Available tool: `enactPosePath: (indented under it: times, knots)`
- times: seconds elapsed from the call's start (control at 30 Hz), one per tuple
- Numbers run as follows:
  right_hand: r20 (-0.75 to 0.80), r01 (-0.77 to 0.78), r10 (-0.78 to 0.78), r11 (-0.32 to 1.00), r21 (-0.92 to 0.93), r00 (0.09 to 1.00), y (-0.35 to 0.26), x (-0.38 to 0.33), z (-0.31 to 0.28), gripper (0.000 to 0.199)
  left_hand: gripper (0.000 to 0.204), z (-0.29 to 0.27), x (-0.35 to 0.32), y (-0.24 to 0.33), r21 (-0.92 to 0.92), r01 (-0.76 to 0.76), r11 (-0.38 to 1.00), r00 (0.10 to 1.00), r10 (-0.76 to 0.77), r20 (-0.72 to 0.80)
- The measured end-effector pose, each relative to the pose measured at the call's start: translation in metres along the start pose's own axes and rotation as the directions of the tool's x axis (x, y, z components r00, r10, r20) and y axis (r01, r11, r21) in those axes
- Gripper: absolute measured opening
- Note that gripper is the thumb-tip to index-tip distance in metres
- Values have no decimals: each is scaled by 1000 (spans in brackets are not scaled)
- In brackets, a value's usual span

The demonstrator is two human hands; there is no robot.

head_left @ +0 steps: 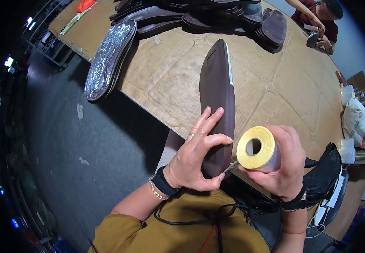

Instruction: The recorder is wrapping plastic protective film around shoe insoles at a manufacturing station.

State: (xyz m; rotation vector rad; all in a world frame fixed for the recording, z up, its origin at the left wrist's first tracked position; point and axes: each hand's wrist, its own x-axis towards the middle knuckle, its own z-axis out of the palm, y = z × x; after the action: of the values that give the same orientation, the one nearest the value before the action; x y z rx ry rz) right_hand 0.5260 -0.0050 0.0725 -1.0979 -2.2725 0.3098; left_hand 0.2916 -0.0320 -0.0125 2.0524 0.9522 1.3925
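Note:
A dark brown shoe sole (216,88) stands tilted on its edge over the near edge of the table. My left hand (197,154) holds it, fingers against its face and thumb by its near end. A thin white strip (230,69) runs along the sole's far right edge. My right hand (286,162) is wrapped round a roll of pale yellow tape (269,147), its hollow core facing up and left. A short narrow strip (232,166) stretches from the roll to near my left thumb; whether the thumb pinches it, I cannot tell.
Stacked dark soles (161,19) lie along the table's (170,84) far side. Plastic-wrapped soles (110,59) overhang its left edge. Another person (319,25) handles a round dark piece at the far right. At right are a white sack (357,120) and a black mesh bag (324,177).

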Motion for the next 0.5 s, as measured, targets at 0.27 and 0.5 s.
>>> enactPosePath:
  times: [0.27,0.5]
  knots:
    - [-111,4,-17,993,-116,994,-3,6,12,74,71,-1,0,0,-8,2,1000,1000,-2,8]
    - [-107,-29,15,990,-139,994,-3,6,16,73,70,1,0,0,-9,4,1000,1000,-4,1]
